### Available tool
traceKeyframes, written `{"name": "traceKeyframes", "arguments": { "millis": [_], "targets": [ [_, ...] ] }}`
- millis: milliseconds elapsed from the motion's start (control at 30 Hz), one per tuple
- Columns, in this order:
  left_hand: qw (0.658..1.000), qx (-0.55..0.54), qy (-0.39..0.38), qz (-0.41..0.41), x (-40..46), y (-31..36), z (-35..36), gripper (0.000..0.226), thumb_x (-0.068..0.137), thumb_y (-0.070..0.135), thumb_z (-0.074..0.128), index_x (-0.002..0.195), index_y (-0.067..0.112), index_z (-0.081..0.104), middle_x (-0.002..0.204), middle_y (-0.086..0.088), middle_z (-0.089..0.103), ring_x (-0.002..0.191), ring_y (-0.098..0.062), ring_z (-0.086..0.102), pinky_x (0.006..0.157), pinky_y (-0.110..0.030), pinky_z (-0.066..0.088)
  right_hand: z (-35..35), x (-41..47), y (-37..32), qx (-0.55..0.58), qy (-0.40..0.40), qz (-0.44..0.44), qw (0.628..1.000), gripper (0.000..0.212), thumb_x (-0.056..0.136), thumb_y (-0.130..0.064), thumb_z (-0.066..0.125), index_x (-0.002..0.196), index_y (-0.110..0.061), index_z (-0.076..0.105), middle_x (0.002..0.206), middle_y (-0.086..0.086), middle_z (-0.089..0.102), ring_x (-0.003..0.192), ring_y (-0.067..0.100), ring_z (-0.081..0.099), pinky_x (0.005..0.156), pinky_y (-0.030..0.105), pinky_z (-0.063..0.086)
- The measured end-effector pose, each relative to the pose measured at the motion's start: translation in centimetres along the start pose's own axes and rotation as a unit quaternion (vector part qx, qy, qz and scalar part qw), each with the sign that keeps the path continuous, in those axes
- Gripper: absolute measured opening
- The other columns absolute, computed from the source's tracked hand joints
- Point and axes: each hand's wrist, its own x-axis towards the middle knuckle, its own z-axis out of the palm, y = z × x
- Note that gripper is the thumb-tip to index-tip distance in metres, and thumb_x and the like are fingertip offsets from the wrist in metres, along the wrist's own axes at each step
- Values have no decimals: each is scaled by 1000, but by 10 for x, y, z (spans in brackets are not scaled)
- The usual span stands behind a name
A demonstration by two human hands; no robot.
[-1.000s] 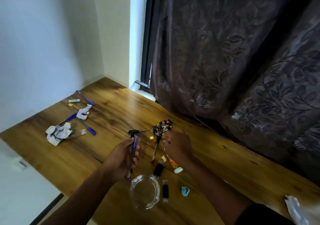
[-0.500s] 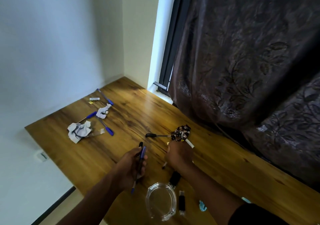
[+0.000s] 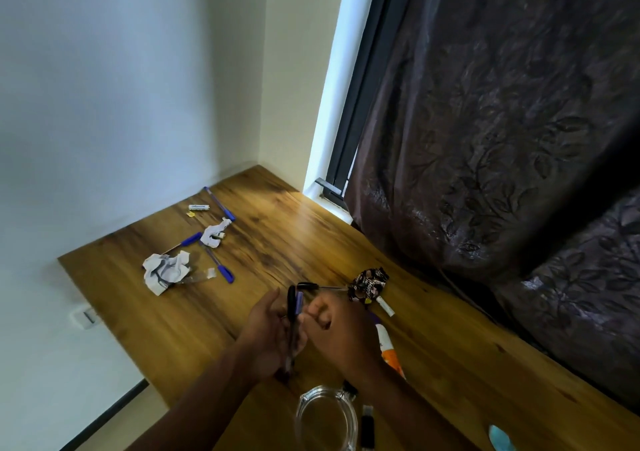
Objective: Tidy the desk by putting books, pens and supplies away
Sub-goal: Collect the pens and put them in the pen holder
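Observation:
My left hand (image 3: 268, 339) holds a bundle of pens (image 3: 293, 315), black and blue, upright above the wooden desk (image 3: 277, 235). My right hand (image 3: 341, 329) is right beside it, its curled fingers at the pens' upper part; whether it grips one I cannot tell. A black pen (image 3: 313, 286) lies just beyond the hands. More blue pens (image 3: 221, 266) lie at the far left among crumpled paper (image 3: 166, 270). An orange and white tube (image 3: 389, 350) lies under my right wrist.
A glass ashtray (image 3: 327, 417) sits at the near edge with a small black item (image 3: 367, 428) beside it. A brown snack wrapper (image 3: 367, 282) and a white stub (image 3: 385, 305) lie near the dark curtain (image 3: 502, 138). A white battery (image 3: 198, 207) lies by the wall.
My right hand moved from the desk by the wrapper across to my left hand and the pens it holds. The view tilted up and shifted left.

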Motion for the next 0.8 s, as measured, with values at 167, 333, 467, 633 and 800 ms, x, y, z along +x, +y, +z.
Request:
{"name": "traceKeyframes", "arguments": {
  "millis": [167, 333, 467, 633, 800],
  "targets": [
    [1000, 19, -2, 14, -4, 7, -10, 38, 96, 48, 56, 107, 14, 68, 84, -1, 60, 65, -12, 52, 55, -25, 46, 5, 29, 22, -61, 30, 4, 998, 6, 94, -34, 64, 96, -28, 67, 86, -13, 69, 82, 7, 65, 66, 29, 51],
    [1000, -4, -8, 25, -13, 9, -15, 44, 90, 43, 60, 117, 9, 66, 90, -7, 65, 72, -17, 60, 63, -29, 51, 18, 73, 45, -206, -16, 0, 978, 16, 102, -28, 53, 110, -24, 66, 114, -4, 65, 110, 20, 57, 75, 31, 44],
    [998, -46, -9, 38, -13, 11, -22, 55, 89, 46, 58, 128, 7, 62, 101, -13, 68, 82, -23, 65, 73, -35, 55, 41, 96, 61, -277, -45, -14, 960, 19, 97, -29, 61, 115, -27, 65, 123, -4, 62, 118, 24, 49, 89, 36, 44],
    [994, -101, -3, 29, -14, 14, -31, 63, 99, 50, 52, 141, 3, 57, 123, -16, 67, 98, -30, 68, 89, -42, 55, 50, 112, 63, -283, -54, -14, 958, 10, 95, -29, 63, 104, -28, 66, 116, -5, 64, 115, 25, 50, 89, 37, 47],
    [990, -123, 7, 67, -21, 21, -38, 63, 101, 49, 48, 144, 4, 51, 139, -17, 63, 132, -36, 56, 105, -46, 49, 49, 117, 47, -232, -17, -28, 972, 4, 89, -29, 70, 92, -26, 68, 101, -6, 70, 103, 26, 55, 73, 33, 42]
  ]
}}
